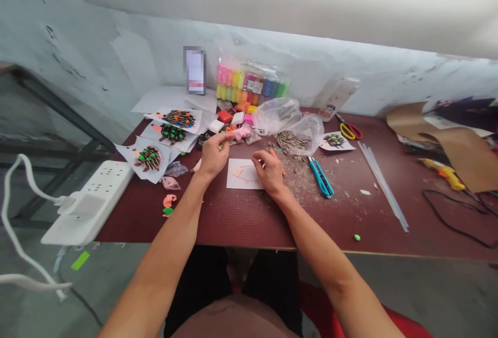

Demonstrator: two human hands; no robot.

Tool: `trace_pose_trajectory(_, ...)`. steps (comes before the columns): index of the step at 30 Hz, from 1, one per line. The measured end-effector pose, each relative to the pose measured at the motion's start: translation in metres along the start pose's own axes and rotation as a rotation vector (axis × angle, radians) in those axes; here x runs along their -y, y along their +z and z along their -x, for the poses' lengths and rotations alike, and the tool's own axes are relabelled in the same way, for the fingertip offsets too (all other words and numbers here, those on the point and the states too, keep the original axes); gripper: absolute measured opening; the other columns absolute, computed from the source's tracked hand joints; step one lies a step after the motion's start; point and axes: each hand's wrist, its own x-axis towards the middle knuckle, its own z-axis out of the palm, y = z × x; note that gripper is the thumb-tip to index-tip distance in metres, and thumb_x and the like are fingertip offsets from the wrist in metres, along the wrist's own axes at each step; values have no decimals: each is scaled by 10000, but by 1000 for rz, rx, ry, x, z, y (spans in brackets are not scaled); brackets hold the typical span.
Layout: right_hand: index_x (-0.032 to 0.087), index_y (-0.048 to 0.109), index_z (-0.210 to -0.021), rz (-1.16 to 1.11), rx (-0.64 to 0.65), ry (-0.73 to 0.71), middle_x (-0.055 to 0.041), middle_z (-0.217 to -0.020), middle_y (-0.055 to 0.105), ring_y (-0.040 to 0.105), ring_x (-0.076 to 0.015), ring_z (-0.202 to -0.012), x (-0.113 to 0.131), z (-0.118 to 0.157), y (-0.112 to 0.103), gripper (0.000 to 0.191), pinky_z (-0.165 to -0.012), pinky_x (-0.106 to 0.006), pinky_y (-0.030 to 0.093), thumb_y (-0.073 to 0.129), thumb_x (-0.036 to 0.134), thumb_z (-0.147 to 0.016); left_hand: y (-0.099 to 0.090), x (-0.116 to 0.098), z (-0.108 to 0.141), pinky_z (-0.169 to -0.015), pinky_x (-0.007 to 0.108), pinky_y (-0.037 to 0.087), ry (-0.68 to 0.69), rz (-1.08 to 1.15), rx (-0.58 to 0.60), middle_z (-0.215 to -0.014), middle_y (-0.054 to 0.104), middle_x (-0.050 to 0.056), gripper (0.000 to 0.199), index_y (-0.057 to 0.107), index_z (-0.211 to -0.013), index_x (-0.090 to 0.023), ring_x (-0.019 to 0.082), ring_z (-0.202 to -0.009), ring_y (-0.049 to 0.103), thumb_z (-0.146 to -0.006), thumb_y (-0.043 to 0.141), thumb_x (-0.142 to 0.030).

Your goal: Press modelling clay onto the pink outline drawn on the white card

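My left hand point(215, 157) reaches over the back of the work area, its fingers closed and the fingertips at a soft lump of pink clay point(241, 131) by a clear wrapper. Over a small white card point(243, 181) my right hand point(269, 171) is held with thumb and fingers pinched together; whatever is between them is too small to make out. The card carries an orange outline drawing, partly covered by that hand. An orange pen point(273, 153) lies just behind the right hand. Close by, striped seeds point(290, 142) fill an open clear plastic bag point(311, 128).
Hedgehog pictures made with seeds point(149, 158) lie at left, beside a white power strip point(103, 180). A blue utility knife point(321, 177), scissors point(350, 130), glue sticks point(383, 187) and a yellow glue gun point(445, 173) lie at right. Packaged coloured clay point(251, 85) and a phone point(195, 71) stand behind.
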Motion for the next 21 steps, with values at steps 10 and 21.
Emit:
trace_pose_trajectory(10,226,784,-956,-105,-97,-79,-64,-923,787,697,-209,-838,-14,-1,3,237,-1065,-426,472,547,240,-956,5,-5,4,-960,331,576,-25,94,14,-1048,812,83,278,798,-979,-153,195,-1000,750,-894,555,-47)
trace_pose_trajectory(21,224,628,-800,-107,-85,-41,-27,-771,703,606,-178,-681,-9,-1,-1,180,-886,-353,491,542,305,-936,10,-6,4,-966,339,574,-76,54,23,-1036,816,77,311,805,-954,-158,207,-998,753,-858,559,6)
